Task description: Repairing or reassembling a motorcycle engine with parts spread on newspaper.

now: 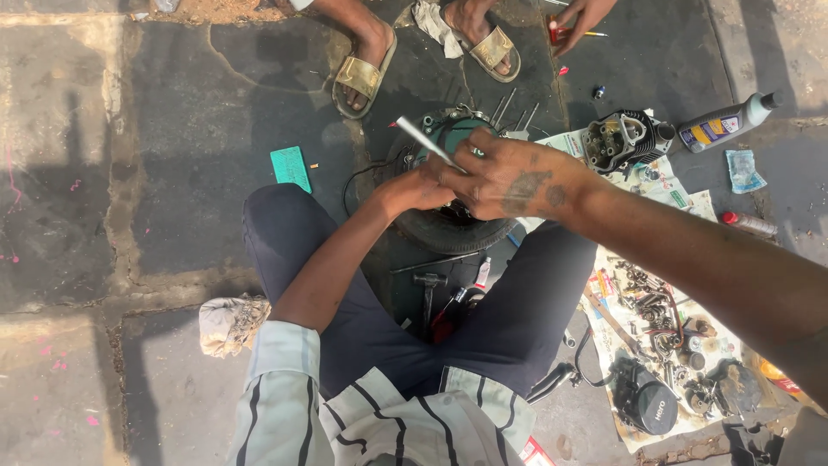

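Observation:
My left hand and my right hand meet over a round engine part that rests on a black tyre between my knees. In my right hand, which has a tattoo on its back, is a thin pale rod-like tool that slants up to the left. My left hand rests its fingers against the engine part beside the right hand; what it grips is hidden. Several studs stick up from the far side of the part.
A finned cylinder head, a grey oil bottle and a sheet of paper strewn with small parts lie to the right. A hammer lies between my legs. Another person's sandalled feet and hand are opposite. There is a green card on the left and a rag by my knee.

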